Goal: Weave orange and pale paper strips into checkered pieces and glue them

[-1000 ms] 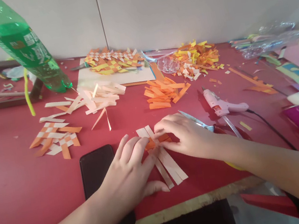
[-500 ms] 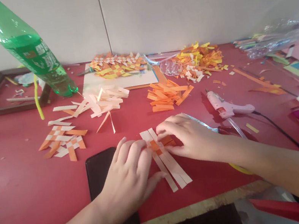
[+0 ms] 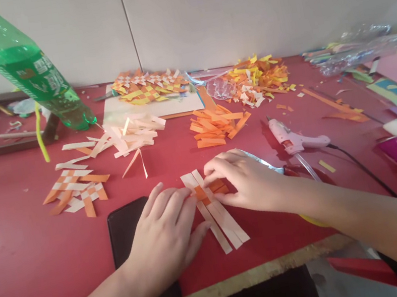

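Currently a red bench (image 3: 22, 261) is carrying the work, its pale front edge showing below the hands. A plain off-white wall (image 3: 234, 4) with one vertical seam is closing it off at the back. Paper litter is covering much of the far half: a cream strip pile (image 3: 130, 132), an orange strip pile (image 3: 215, 125), a heap of yellow and orange scraps (image 3: 259, 79), and checkered mats (image 3: 149, 85) lying on a white sheet near the wall. Two small woven pieces (image 3: 75, 190) are lying well to the left. A white glue gun (image 3: 293, 139) is lying on its side to the right, its cord trailing off, with scissors (image 3: 262, 163) partly hidden behind the right hand.

The paper weave (image 3: 217, 211), cream strips crossed by orange ones, is lying flat near the front edge, between the hands. The left hand (image 3: 164, 236) is resting palm down, fingers straight and spread, tips pressing the weave's left side; its heel is overlapping a black phone (image 3: 124, 228). The right hand (image 3: 250, 180) is bearing on the orange cross-strips with fingers curled; whether it is pinching or only pressing, I cannot tell.

A green bottle (image 3: 27, 71) is showing tilted at upper left. Its label is carrying white print and a small orange mark, too blurred to read.
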`<state>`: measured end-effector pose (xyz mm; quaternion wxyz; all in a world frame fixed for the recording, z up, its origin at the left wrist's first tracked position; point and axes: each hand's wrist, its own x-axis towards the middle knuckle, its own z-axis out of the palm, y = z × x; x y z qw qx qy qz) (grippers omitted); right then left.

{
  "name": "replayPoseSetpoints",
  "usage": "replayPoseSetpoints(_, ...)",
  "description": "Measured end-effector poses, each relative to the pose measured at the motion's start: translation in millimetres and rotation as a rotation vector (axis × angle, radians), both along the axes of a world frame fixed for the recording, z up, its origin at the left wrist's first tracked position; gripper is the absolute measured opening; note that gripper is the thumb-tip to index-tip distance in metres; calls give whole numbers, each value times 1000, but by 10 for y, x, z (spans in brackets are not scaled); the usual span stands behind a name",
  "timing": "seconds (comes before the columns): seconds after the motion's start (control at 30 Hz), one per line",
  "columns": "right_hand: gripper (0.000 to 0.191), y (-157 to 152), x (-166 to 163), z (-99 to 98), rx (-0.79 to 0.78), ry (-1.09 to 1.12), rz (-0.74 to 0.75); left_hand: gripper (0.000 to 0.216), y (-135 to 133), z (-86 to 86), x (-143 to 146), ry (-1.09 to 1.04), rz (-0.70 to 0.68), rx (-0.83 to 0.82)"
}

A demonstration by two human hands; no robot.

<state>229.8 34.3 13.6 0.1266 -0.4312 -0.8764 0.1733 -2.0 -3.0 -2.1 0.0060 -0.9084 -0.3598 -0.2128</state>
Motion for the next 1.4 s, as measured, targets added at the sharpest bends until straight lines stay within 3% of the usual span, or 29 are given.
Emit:
replayPoseSetpoints(0.13,33,5,-5,11,-13,-5,-11,45,-2,1,-5,40,124,-65)
replayPoseSetpoints(0.27,27,7,-6,21,0,-5,-19,43,11,18,-7,32,39,-133)
replayPoseSetpoints(0.5,29,11,-4,4,17,-4,-23,45,1,-3,2,43,-38,-109)
replayPoseSetpoints(0.97,26,39,2,23,-33,11,-22,69,3,-57,6,85,-50,-58)
replayPoseSetpoints(1.4,29,56,7,-10,-42,43,-7,72,10,-66,12,124,-34,-51)
